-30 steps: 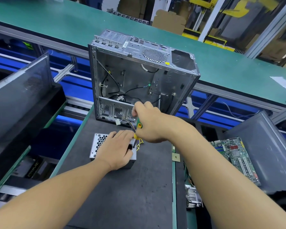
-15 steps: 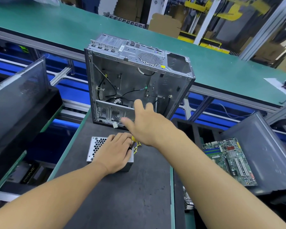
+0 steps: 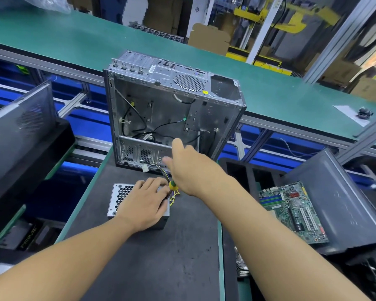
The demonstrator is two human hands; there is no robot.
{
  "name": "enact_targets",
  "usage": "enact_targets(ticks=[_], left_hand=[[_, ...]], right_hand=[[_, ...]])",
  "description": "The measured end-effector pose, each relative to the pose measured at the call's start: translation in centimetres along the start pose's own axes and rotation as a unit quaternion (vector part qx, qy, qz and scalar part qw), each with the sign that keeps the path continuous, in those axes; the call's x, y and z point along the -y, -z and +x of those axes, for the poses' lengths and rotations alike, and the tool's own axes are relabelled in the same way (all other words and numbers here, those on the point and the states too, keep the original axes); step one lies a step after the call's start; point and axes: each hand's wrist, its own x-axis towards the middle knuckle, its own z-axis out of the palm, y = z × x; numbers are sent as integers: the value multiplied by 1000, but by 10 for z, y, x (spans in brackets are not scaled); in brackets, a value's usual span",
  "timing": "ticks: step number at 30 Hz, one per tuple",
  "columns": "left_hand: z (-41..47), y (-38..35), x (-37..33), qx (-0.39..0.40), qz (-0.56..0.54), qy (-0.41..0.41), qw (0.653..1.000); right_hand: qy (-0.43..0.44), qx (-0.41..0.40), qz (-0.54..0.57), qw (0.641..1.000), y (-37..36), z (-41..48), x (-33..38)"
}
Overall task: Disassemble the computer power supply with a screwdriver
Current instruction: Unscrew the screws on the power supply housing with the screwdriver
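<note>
The grey power supply (image 3: 119, 198), with a honeycomb vent at its left end, lies on the black mat (image 3: 161, 261). My left hand (image 3: 146, 203) rests flat on top of it. A bundle of coloured wires (image 3: 161, 168) leads from it toward the open, emptied computer case (image 3: 161, 109) standing just behind. My right hand (image 3: 191, 170) reaches toward the case's lower edge with thumb and index finger stretched out. The green and yellow handle of the screwdriver (image 3: 173, 185) pokes out beneath its palm, held by the hidden lower fingers; its shaft is out of sight.
A green motherboard (image 3: 293, 209) lies on a dark tilted panel (image 3: 339, 203) to the right. Another dark side panel (image 3: 20, 127) leans at the left. The green conveyor belt (image 3: 74, 35) runs behind the case. Metal parts (image 3: 240, 266) sit in a gap right of the mat.
My right hand went from a fist around the upright screwdriver above the power supply to reaching forward at the case with thumb and index extended. My left hand stayed on the power supply.
</note>
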Motion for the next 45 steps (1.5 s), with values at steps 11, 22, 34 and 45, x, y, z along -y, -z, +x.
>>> enact_targets(ticks=[11, 22, 34, 45], left_hand=[[3, 7, 2, 75, -9, 28, 997], [6, 5, 11, 89, -76, 68, 991], [5, 4, 9, 85, -131, 101, 983], [9, 6, 11, 115, -225, 138, 958]], right_hand=[[-1, -8, 14, 1000, 1, 1, 0], [9, 11, 13, 1000, 2, 6, 6], [20, 15, -4, 1000, 2, 7, 6], [-3, -41, 22, 999, -11, -1, 3]])
